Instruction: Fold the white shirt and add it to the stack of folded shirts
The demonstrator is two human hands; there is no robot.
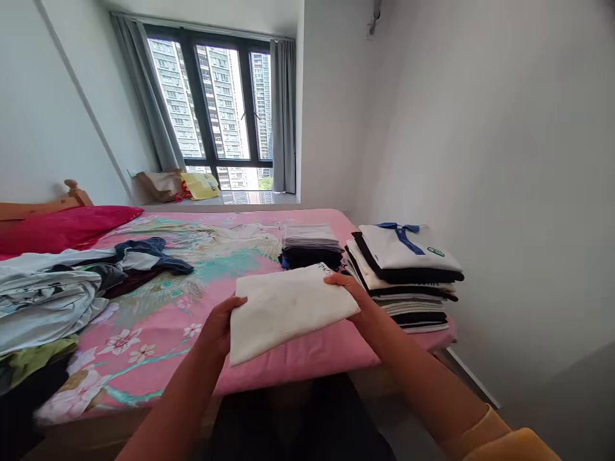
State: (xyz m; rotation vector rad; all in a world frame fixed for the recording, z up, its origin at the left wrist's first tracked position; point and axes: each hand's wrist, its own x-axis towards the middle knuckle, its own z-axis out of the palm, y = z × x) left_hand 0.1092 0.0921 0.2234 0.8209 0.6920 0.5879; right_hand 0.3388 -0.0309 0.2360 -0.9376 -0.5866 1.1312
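Note:
Between my two hands is a folded white garment (288,307), a flat rectangle with some dark lettering at its far right corner. My left hand (223,323) grips its left edge, thumb on top and the other fingers underneath, out of sight. On the right side, my right hand (353,298) pinches the edge the same way. The garment is held above the front edge of the bed, tilted a little. Just behind it sits a smaller stack of folded clothes (311,242), light on top and dark below. Close to my right hand stands a taller stack of folded shirts (408,275).
A loose heap of clothes (62,294) covers the left of the pink floral bedsheet (230,256). Behind it rests a red pillow (72,225). A brown bag (161,186) and a yellow bag (200,186) are on the windowsill. A wall (504,192) rises at the right.

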